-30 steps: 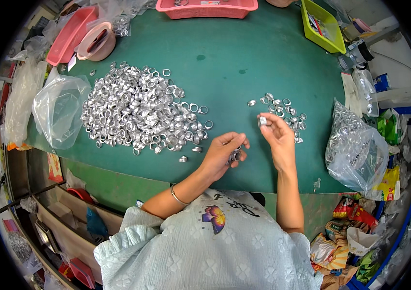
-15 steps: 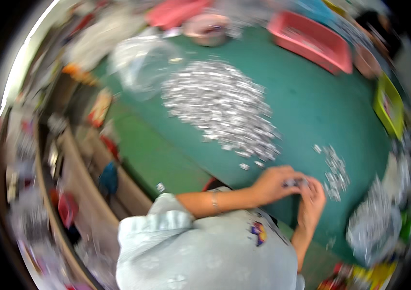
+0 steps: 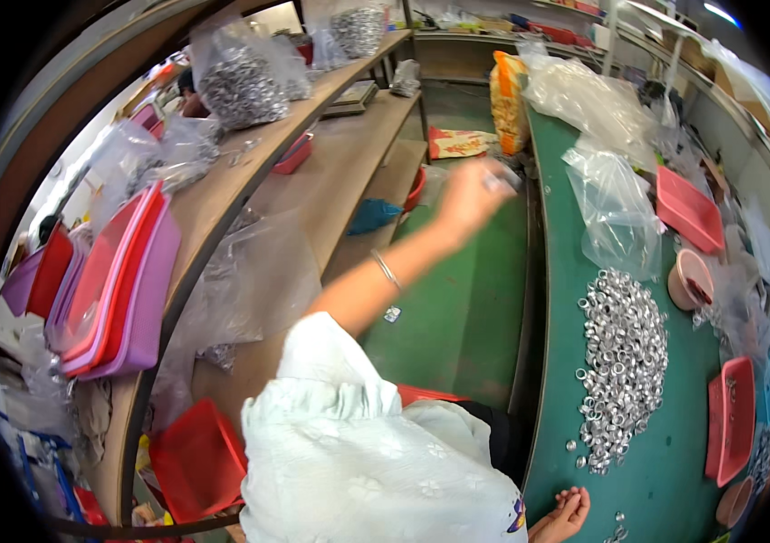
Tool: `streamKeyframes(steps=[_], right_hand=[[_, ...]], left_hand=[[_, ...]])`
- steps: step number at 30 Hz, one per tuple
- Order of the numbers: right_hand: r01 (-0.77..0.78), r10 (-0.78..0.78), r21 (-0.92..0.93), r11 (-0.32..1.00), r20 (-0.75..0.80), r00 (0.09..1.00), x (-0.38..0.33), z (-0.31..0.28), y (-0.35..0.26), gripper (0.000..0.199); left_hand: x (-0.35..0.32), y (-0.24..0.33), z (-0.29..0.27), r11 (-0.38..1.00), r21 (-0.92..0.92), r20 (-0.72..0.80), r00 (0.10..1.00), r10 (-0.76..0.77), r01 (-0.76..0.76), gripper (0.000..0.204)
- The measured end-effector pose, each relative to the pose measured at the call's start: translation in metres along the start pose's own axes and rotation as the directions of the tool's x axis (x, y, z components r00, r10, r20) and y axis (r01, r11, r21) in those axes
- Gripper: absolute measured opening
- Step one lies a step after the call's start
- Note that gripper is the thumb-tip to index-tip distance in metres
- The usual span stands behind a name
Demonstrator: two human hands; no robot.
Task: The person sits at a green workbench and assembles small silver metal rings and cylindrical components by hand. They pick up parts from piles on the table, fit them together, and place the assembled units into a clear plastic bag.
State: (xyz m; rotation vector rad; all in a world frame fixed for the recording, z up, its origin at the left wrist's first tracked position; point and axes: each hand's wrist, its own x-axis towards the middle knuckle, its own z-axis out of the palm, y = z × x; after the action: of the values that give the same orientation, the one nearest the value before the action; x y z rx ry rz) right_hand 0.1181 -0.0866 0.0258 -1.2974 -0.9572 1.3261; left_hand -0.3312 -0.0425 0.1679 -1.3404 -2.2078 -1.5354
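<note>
My left hand [image 3: 473,201] is stretched out far over the green floor, beside the table's left edge. Motion smears it, but its fingers are closed on small silvery pieces [image 3: 496,183] whose exact shape is blurred. A thin bracelet circles that wrist. My right hand [image 3: 566,514] is low at the near edge of the green table [image 3: 561,407], its fingers curled inward; anything inside them is hidden. Ahead of it lies a big heap of small silvery metal rings [image 3: 620,366], with a few loose ones at its near end. More rings [image 3: 618,525] lie just right of that hand.
Wooden shelves [image 3: 362,149] on the left carry bags of metal parts [image 3: 242,86] and stacked plastic trays [image 3: 118,285]. A red bin [image 3: 196,462] stands below. Along the table lie a clear plastic bag [image 3: 616,213], pink trays [image 3: 731,421] and a pink bowl [image 3: 691,279].
The view has swung left toward the shelves and floor. My hands, together over the table before, are now apart: the left reaches far out, the right stays at the table.
</note>
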Motion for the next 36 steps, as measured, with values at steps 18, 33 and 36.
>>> streamKeyframes(steps=[18,33,36], right_hand=[[0.115,-0.115,0.009,0.993,-0.006,0.993,0.012,-0.012,0.019,0.022],[0.167,-0.274,-0.264,0.950,-0.447,0.852,-0.008,-0.102,0.017,0.016],[0.142,-0.410,-0.526,0.839,-0.438,0.801,0.000,-0.111,0.008,0.018]], left_hand=[[-0.002,-0.141,-0.358,0.133,0.465,-0.811,0.482,-0.331,0.875,0.029],[-0.076,0.049,0.103,0.363,-0.521,0.740,0.620,-0.259,0.773,0.030],[-0.155,0.086,0.178,0.112,-0.116,0.974,0.091,0.206,0.987,0.019]])
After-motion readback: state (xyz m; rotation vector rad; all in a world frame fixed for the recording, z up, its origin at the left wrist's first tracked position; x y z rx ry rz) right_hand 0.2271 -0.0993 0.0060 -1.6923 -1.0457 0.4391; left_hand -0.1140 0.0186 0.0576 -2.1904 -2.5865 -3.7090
